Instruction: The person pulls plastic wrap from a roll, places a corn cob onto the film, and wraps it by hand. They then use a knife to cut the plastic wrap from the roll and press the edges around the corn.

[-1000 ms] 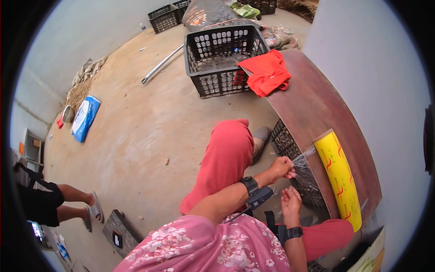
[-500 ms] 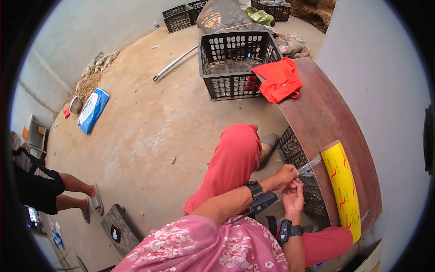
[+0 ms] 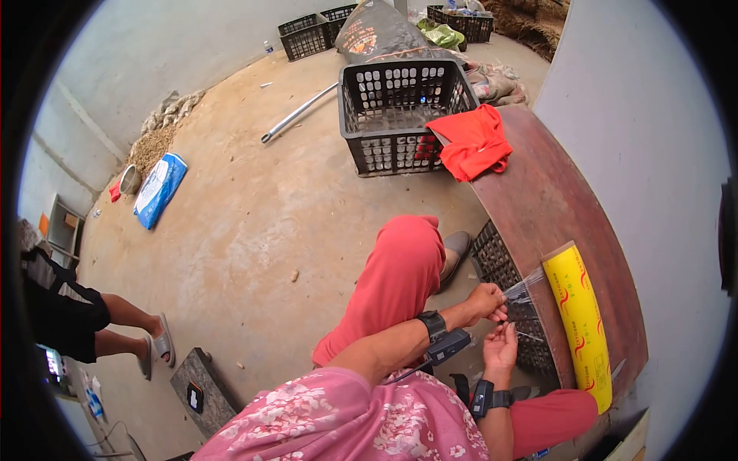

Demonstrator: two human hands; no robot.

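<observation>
My left hand (image 3: 484,302) is closed in a pinch on a gathered bunch of clear plastic film (image 3: 524,288). The film stretches from the fingers toward the table edge beside a long yellow printed packet (image 3: 578,323). Just below it, my right hand (image 3: 500,347) is turned palm up with its fingers curled in. A thin whitish strand of film (image 3: 530,336) runs from those fingertips toward the table. The two hands are slightly apart, in front of the edge of the reddish-brown table (image 3: 538,177). Both wrists carry black strapped devices.
A black plastic crate (image 3: 407,115) stands by the table's far end, a red cloth (image 3: 477,142) over its corner. Another dark crate (image 3: 500,257) sits under the table. A metal pole (image 3: 300,113) and a blue-white bag (image 3: 160,190) lie on the floor. Another person's legs (image 3: 127,319) show at left.
My two hands have drawn a little apart, the right one lower. A thin strand now shows beside the right fingertips. The view has shifted slightly.
</observation>
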